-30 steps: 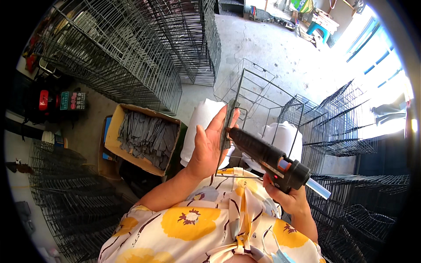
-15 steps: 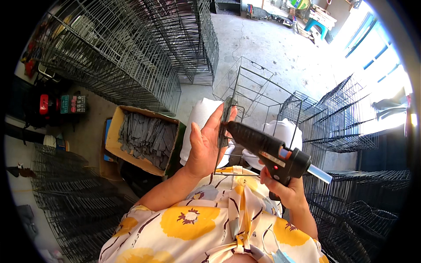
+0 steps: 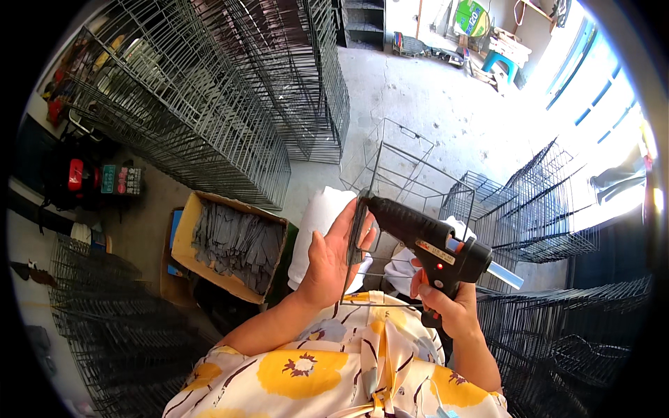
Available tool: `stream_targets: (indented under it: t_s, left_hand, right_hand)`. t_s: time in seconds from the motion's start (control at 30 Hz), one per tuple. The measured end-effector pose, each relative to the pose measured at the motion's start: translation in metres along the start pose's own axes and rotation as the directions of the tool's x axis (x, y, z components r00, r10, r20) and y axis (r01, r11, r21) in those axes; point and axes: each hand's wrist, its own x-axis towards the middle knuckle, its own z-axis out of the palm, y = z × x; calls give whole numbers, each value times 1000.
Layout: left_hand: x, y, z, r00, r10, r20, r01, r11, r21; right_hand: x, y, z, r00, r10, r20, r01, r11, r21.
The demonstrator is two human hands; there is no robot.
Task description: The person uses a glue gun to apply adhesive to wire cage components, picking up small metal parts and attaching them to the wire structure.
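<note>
A workshop for making wire-mesh goods, open to daylight on one side. Tall stacks of finished wire grid panels [image 3: 209,118] leaning in rows at the left and top, more wire racks [image 3: 550,209] piled at the right. Bare, stained concrete floor [image 3: 418,97]. An open cardboard box [image 3: 182,240] full of grey flat strips down beside the work spot. A half-assembled wire cage frame [image 3: 404,164] standing on the floor. Red equipment [image 3: 75,174] against the left wall, clutter and a blue stool [image 3: 500,64] far off.
</note>
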Motion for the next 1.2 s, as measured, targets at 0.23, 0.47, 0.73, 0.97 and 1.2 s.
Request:
stream_targets:
  t_s: [0.23, 0.47, 0.73, 0.97, 1.2]
  left_hand:
    - [3, 2, 1, 1000, -16, 9, 16, 1000, 3]
    - [1, 2, 2, 1000, -11, -11, 11, 999, 46]
    - [3, 3, -2, 1000, -10, -20, 10, 1000, 2]
    - [2, 6, 1, 1000, -27, -10, 27, 999, -27]
    - [2, 9, 0, 999, -25, -23, 24, 999, -34]
  right_hand:
    - [-3, -5, 3, 1000, 3, -25, -2, 1000, 16]
    - [1, -9, 12, 1000, -22, -22, 23, 999, 26]
    - [-37, -10, 10, 985, 175, 2, -175, 984, -37]
    - [-39, -4, 1, 981, 193, 0, -193, 981, -39]
    - [-34, -8, 0, 989, 130, 70, -136, 986, 99]
